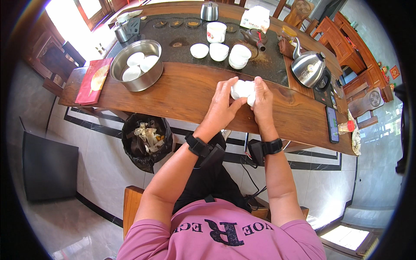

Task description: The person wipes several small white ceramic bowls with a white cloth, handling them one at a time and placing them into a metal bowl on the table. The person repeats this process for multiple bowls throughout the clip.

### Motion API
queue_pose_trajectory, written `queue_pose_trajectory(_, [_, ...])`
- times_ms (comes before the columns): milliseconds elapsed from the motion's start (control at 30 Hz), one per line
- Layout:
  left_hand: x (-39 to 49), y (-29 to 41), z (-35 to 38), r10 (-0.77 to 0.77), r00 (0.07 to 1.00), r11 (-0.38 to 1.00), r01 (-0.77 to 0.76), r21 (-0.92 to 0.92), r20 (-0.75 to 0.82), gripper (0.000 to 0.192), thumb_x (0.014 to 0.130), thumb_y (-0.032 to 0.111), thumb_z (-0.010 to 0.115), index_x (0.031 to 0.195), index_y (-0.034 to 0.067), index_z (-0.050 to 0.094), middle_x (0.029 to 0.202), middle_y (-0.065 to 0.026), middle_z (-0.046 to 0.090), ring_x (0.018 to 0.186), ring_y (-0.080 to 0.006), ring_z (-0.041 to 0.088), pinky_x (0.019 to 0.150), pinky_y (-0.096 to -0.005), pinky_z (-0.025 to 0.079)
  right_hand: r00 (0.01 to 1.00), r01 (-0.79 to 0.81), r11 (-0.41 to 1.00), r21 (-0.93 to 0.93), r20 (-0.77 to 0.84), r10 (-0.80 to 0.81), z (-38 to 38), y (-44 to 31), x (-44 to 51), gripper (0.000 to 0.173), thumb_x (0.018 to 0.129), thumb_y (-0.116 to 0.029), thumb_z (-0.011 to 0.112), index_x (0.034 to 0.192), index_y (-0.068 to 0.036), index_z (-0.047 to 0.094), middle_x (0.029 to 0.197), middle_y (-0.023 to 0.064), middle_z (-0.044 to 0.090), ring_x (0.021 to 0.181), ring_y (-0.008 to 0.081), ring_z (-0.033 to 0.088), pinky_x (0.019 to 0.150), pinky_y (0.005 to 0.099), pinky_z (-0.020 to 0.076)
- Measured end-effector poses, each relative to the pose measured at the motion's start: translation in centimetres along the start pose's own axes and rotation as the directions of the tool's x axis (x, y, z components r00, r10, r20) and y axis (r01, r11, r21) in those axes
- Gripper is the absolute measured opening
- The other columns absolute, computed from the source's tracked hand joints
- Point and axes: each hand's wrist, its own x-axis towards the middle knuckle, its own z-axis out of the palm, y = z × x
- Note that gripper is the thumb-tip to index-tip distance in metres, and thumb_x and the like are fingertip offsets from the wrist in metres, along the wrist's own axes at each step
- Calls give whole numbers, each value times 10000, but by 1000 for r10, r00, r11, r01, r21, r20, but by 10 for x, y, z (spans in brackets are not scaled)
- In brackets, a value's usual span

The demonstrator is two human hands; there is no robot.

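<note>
My left hand (pixel 222 102) and my right hand (pixel 262 100) meet above the front edge of the wooden tea table. Between them they hold small white cups (pixel 240 89), partly covered by the fingers, so the number cannot be told. Beyond my hands, on the dark stone tea tray (pixel 182 60), are a single white cup (pixel 199 51), a stack of white cups (pixel 219 52) and a taller stack (pixel 240 58). A larger white cup with a red pattern (pixel 215 33) stands behind them. To the left, a round steel basin (pixel 138 85) contains three white cups (pixel 131 73), seemingly upside down.
A steel kettle (pixel 307 70) stands right, near a phone (pixel 332 124) and a toothpick jar (pixel 345 127). A brown teapot (pixel 255 36), tissue pack (pixel 256 18) and steel canister (pixel 209 12) sit farther back. Left lies a red packet (pixel 94 81); below is a lined rubbish bin (pixel 146 159).
</note>
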Motion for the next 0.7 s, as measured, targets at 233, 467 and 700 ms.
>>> queue_pose_trajectory(233, [11,-5,-10,-257,959,731,275,-625,120,464,1058,270,570,1371,-48,442,1221,-146,565,977,-177,673,832,-320,621,982,67,991,-115,185,-45,-1,2,-1,332,1057,-316,587,980,-13,698,787,-15,624,721,53,537,624,238,454])
queue_pose_trajectory(467, [12,-5,-12,-243,965,691,245,-679,101,464,1061,247,565,1417,-16,425,1273,-122,577,1124,-181,627,907,-337,598,987,26,999,24,160,-29,1,-7,-1,344,1056,-278,588,1234,6,669,1095,55,701,958,89,620,823,240,510])
queue_pose_trajectory(700, [8,-15,2,-168,984,948,145,-282,-59,608,968,111,702,1465,-12,375,1300,-135,552,1066,-166,625,863,-301,584,994,-96,883,459,94,59,-5,-7,5,424,1039,-229,608,1379,19,560,1325,143,639,1187,206,625,1012,330,513])
